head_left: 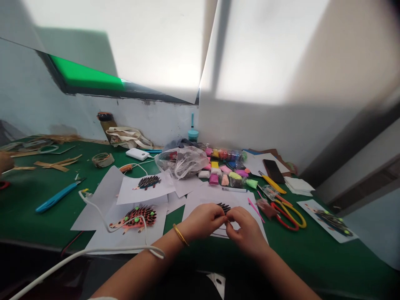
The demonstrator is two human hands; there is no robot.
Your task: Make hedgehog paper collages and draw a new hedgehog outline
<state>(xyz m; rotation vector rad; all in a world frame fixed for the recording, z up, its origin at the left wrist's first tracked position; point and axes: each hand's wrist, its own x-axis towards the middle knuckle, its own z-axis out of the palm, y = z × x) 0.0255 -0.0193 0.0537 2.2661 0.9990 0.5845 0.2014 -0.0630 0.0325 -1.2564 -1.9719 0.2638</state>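
My left hand [208, 219], with a yellow bracelet on its wrist, is closed in a pinch. Its fingertips meet those of my right hand [245, 229], which is pinched too. Whatever lies between the fingers is too small to make out. Both hands hover over a white paper sheet [196, 200] bearing a dark spiky hedgehog figure [223, 206], partly hidden by the fingers. Just beyond are a pen [234, 189] and several small packets of coloured clay [214, 179]. A pink modelling stick [256, 209] lies to the right of my right hand.
Scissors [286, 216], a yellow cutter [272, 183] and a phone [273, 171] lie to the right, near a hedgehog picture [328, 221]. Leftward are other hedgehog sheets [146, 191], a white cable [93, 250], a blue cutter [59, 196] and tape [103, 160]. Another person's hand [4, 162] shows far left.
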